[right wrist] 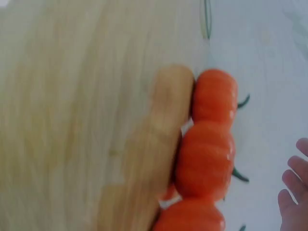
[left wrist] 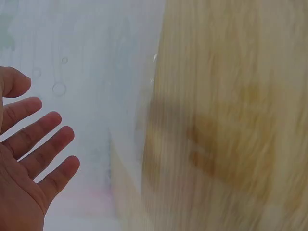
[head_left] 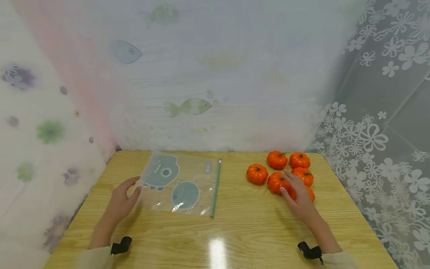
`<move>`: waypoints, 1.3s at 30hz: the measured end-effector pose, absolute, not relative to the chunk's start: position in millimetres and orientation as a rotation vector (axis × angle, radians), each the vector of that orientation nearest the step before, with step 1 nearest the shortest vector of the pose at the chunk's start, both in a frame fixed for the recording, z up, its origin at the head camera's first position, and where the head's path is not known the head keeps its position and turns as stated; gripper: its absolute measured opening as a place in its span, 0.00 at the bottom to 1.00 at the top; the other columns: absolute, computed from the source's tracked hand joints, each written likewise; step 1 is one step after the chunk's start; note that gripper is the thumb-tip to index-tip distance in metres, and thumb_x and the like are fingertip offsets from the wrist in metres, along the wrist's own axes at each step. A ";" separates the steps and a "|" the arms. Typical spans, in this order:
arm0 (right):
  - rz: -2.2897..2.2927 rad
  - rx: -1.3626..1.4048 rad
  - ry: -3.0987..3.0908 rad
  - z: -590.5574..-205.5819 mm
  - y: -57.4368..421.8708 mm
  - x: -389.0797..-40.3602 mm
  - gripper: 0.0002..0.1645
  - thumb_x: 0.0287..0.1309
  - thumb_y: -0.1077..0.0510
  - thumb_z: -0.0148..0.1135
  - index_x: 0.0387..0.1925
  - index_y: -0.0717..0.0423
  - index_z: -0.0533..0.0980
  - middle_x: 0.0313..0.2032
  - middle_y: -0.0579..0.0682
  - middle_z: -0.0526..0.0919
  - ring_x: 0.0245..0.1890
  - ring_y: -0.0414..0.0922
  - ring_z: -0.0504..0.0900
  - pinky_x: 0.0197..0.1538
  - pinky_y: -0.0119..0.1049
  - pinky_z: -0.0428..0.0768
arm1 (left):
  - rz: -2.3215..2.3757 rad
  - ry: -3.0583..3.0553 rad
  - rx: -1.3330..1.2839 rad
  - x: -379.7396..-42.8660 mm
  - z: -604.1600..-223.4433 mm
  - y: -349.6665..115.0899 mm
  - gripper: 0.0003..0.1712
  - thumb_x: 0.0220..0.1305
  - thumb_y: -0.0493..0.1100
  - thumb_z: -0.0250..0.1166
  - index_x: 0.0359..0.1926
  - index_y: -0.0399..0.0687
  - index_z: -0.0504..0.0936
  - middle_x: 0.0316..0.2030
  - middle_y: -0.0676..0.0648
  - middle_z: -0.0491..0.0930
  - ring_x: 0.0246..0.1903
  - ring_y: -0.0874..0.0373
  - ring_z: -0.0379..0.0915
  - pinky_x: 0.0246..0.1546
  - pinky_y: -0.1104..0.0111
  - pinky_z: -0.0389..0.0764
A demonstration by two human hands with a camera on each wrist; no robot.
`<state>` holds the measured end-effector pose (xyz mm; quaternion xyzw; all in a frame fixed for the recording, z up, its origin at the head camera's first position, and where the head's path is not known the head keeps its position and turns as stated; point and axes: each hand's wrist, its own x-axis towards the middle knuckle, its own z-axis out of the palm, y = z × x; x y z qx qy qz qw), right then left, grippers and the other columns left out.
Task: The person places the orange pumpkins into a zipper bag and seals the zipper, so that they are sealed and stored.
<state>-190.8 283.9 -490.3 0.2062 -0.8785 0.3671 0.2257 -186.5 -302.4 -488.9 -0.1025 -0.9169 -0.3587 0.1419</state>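
Note:
A clear zip bag [head_left: 206,196] with blue-green cartoon prints and a green slider strip [head_left: 216,188] lies flat on the left half of the wooden table. My left hand [head_left: 122,198] is at the bag's left edge in the head view; its fingers [left wrist: 48,130] spread loosely and hold nothing in the left wrist view. Over on the right, several small orange toy pumpkins [head_left: 257,174] with green stems sit in a cluster. Above the nearest ones hovers my right hand [head_left: 299,196], fingers extended, partly covering a front pumpkin [head_left: 309,194]. The right wrist view shows pumpkins [right wrist: 204,159] in a row, apart from the fingers.
The wooden table [head_left: 168,239] ends at a pale curtain [head_left: 235,123] with fish prints behind it. Side curtains [head_left: 50,149] with flower patterns hang along the left and right. A black wrist camera [head_left: 121,245] sits on the left wrist, another camera [head_left: 309,251] on the right.

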 end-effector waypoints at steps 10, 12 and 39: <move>1.305 0.648 -2.337 -503.0 240.8 -179.4 0.26 0.67 0.73 0.58 0.65 0.60 0.75 0.64 0.66 0.75 0.69 0.31 0.66 0.67 0.15 0.62 | -1.115 -2.631 -0.408 -187.3 -504.5 -249.6 0.18 0.72 0.34 0.61 0.60 0.32 0.80 0.55 0.34 0.82 0.51 0.40 0.78 0.50 0.43 0.81; 1.370 0.641 -2.345 -505.0 233.2 -176.7 0.25 0.68 0.72 0.58 0.64 0.59 0.75 0.63 0.64 0.77 0.67 0.30 0.68 0.66 0.16 0.65 | -1.141 -2.647 -0.424 -185.0 -504.8 -233.5 0.17 0.72 0.34 0.61 0.59 0.33 0.80 0.54 0.35 0.82 0.48 0.44 0.79 0.46 0.51 0.82; 1.957 0.492 -2.594 -508.3 143.3 -217.3 0.21 0.71 0.67 0.57 0.61 0.74 0.73 0.56 0.71 0.79 0.52 0.64 0.81 0.50 0.44 0.87 | -1.261 -2.786 -0.311 -210.3 -514.8 -78.7 0.09 0.58 0.41 0.73 0.36 0.39 0.84 0.29 0.48 0.80 0.28 0.60 0.74 0.30 0.67 0.79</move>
